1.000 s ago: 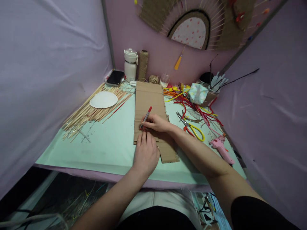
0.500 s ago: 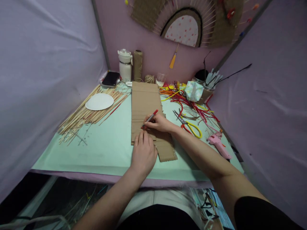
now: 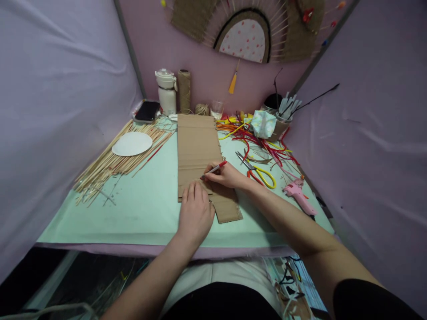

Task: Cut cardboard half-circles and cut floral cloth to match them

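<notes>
— What's the setting?

— A small booth of pale purple cloth walls, with a mint-green worktop (image 3: 140, 213) and a woven fan-shaped decoration hung on the back wall.

— And the hands?

— The right hand (image 3: 226, 175) has its grip clamped on a red marker (image 3: 214, 170), fingers pinched low on the barrel, tip touching the cardboard strip (image 3: 195, 146). The left hand (image 3: 195, 213) lies flat, fingers together, pressing the near end of that strip against the worktop. It holds nothing; it only pins.

— Where does the cardboard lie?

— Lengthwise down the middle of the worktop, running away from the person, with a stepped near end beside the left hand.

— What's around it?

— To the right, yellow-handled scissors (image 3: 258, 171) just beside the strip, a tangle of red and yellow pipe cleaners (image 3: 263, 144), and a pink glue gun (image 3: 298, 195) nearer the edge. To the left, a spread of wooden sticks (image 3: 110, 162) with a white paper disc (image 3: 132, 143) on them. At the back, a white bottle (image 3: 166, 91) and a phone (image 3: 147, 111).

— What could go wrong?

— I'd judge that if the left palm eases, the strip may slide under the marker and skew the line. The right forearm is also near the scissors and could nudge them.
</notes>
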Tool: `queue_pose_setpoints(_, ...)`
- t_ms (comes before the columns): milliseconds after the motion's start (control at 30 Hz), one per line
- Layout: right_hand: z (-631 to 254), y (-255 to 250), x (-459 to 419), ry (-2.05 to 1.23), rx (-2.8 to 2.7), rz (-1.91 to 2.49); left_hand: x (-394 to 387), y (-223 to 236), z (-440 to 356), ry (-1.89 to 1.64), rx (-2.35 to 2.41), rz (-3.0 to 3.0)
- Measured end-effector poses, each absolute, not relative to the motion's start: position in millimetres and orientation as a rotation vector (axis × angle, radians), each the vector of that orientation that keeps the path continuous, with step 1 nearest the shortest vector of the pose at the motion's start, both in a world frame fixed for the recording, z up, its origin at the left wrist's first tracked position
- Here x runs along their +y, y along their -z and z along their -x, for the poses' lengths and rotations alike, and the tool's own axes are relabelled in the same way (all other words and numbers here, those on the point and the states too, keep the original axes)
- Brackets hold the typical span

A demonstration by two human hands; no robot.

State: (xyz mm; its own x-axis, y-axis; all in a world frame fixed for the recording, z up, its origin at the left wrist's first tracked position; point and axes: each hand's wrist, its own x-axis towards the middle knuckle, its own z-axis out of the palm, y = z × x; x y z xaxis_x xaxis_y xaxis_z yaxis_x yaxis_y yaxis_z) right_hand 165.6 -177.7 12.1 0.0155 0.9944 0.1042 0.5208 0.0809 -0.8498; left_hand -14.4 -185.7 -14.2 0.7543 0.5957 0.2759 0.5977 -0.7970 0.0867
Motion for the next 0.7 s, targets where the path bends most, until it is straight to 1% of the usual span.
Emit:
queue_pose_setpoints(400, -159.0, -7.0, -196.2, -0.661, -1.587, 1.598, -186.0, 12.5, 13.9, 0.457, -0.989, 2.921)
queue_pose_setpoints(600, -157.1, -7.1, -204.8, -0.535, -1.581, 1.629, -186.7, 11.3, 13.7, 0.452, -0.985, 2.918)
queue_pose_setpoints(700, -155.2, -8.7, -209.7, -0.533, -1.554, 1.624, -186.8, 11.1, 13.7, 0.461, -0.982, 2.917)
